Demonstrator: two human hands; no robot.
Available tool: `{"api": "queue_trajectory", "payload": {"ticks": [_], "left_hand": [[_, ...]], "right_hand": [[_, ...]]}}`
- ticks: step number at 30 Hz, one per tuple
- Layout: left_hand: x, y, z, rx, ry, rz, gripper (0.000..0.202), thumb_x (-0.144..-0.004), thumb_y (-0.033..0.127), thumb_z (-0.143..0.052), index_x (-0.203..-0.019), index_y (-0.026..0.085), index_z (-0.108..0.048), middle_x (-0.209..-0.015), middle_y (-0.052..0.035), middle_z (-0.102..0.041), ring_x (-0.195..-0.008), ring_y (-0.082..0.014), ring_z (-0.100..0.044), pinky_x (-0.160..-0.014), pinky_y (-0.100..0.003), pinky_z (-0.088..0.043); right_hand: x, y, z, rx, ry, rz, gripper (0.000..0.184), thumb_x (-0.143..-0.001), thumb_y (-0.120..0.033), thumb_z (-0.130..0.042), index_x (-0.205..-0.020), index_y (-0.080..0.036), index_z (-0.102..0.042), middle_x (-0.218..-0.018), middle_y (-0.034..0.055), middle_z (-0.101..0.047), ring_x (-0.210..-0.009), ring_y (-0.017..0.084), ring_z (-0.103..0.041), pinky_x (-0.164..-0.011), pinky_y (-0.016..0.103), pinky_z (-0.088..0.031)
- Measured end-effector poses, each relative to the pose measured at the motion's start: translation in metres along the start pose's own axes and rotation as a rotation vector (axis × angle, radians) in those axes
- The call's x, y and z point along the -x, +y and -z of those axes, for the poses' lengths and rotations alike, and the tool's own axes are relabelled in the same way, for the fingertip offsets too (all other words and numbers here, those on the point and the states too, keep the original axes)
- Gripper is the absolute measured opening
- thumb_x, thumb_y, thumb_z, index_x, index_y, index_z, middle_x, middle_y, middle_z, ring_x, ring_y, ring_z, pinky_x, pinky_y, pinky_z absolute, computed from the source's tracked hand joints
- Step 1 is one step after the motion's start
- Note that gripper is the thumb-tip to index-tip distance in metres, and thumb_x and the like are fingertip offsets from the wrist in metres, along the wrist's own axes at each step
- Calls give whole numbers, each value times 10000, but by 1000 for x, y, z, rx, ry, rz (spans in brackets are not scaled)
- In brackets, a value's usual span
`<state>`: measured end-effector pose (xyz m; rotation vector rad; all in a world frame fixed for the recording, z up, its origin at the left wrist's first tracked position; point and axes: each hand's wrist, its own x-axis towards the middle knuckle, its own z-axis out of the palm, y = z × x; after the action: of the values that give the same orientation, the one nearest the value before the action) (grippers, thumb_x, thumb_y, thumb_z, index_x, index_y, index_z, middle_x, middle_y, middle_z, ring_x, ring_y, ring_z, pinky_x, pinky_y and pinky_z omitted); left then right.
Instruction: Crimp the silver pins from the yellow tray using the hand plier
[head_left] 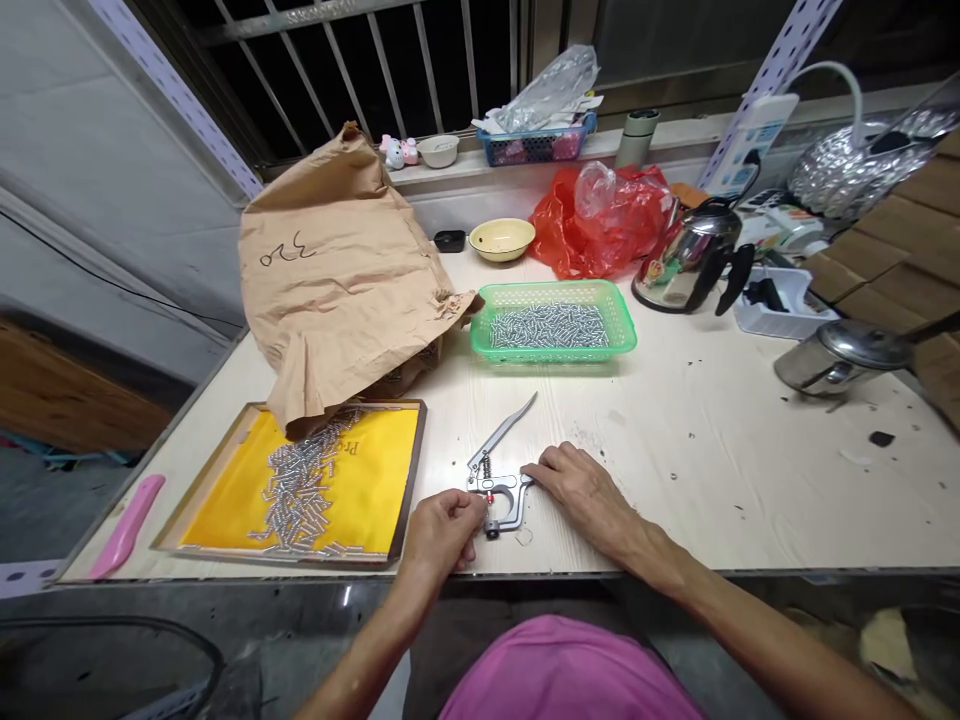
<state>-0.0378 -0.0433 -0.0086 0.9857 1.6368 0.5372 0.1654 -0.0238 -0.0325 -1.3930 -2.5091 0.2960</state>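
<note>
Snap fastener pliers point(501, 490) lie on the table near its front edge, with their long grey lever point(504, 430) raised away from the frame. A spring and a small red part show at the jaw. My left hand point(444, 528) is closed in a pinch right beside that jaw; what its fingertips hold is too small and hidden to make out. Fingers of my right hand point(589, 495) grip the right end of the pliers' frame, the rest of the hand lying low over the table. Left of my left hand, many small metal pins point(298, 495) lie on a yellow-lined tray point(409, 480).
A brown paper sack point(345, 270) leans over the tray's back edge. Behind the pliers stands a green basket point(626, 335) of similar pins. A pink-handled item point(129, 525) lies far left. A kettle point(694, 255), metal pot point(840, 360) and red bag point(600, 225) stand right and back.
</note>
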Motion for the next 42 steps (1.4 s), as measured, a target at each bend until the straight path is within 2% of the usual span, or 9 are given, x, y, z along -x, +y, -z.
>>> {"api": "queue_trajectory", "payload": {"ticks": [6,15,18,20,23,27,31,35,42], "left_hand": [[-7,-8,0,-109,-2,18,245,-730,380,-550,-715,141,-599,-482,50,-527,-289,-59,-447,-283,-154,-300],[-8,0,0,-70,-163,126,246,-727,381,-576,-674,142,-554,-471,46,-548,-276,-58,-451,-285,-156,-297],[-6,3,1,-87,-198,132,254,-731,381,-576,-640,147,-539,-458,47,-541,-286,-62,-467,-293,-158,-306],[-6,2,0,-95,-195,127,261,-733,385,-574,-631,150,-531,-463,43,-547,-299,-68,-484,-299,-160,-315],[-6,0,-1,-111,-180,124,259,-733,382,-572,-630,149,-527,-478,38,-560,-309,-69,-495,-307,-162,-324],[-5,0,-3,-132,-168,136,255,-727,373,-576,-613,152,-518,-455,40,-546,-312,-83,-506,-308,-171,-333],[-3,-2,-6,-169,-202,144,291,-729,387,-575,-569,156,-497,-421,35,-525,-319,-97,-523,-309,-172,-339],[-1,-5,-9,-217,-216,136,278,-731,385,-573,-587,157,-507,-455,27,-554,-349,-115,-563,-324,-178,-376],[4,-3,-11,-304,-250,145,255,-738,362,-562,-589,160,-513,-438,39,-543,-363,-128,-581,-336,-185,-407]], "right_hand": [[3,0,-4,15,11,-13,265,-903,-107,-464,-1108,-205,-599,-919,60,-564,-856,197,-461,-722,310,-398],[8,-5,3,3,-28,-38,289,-877,-127,-513,-1143,-227,-569,-954,60,-577,-889,212,-494,-741,338,-436],[8,2,11,-79,-11,-10,415,-861,-224,-568,-1265,-220,-472,-1151,96,-548,-1016,233,-496,-814,375,-455],[3,11,16,-94,12,33,527,-863,-289,-571,-1345,-191,-382,-1323,133,-451,-1169,264,-427,-910,417,-425],[-14,26,17,-52,10,92,480,-922,-304,-465,-1366,-154,-359,-1397,148,-385,-1282,273,-324,-985,426,-364],[-46,36,11,57,-38,120,366,-954,-235,-382,-1316,-215,-429,-1355,110,-438,-1256,273,-341,-918,415,-376],[-66,39,4,140,-78,155,252,-951,-185,-395,-1147,-206,-552,-1093,96,-577,-1070,230,-442,-817,353,-351],[-68,46,-1,162,-81,192,166,-943,-198,-440,-937,-174,-604,-943,67,-579,-929,187,-445,-749,318,-296],[-58,49,3,241,-42,212,219,-955,-193,-412,-862,-173,-609,-858,47,-596,-846,176,-449,-721,333,-232]]}}
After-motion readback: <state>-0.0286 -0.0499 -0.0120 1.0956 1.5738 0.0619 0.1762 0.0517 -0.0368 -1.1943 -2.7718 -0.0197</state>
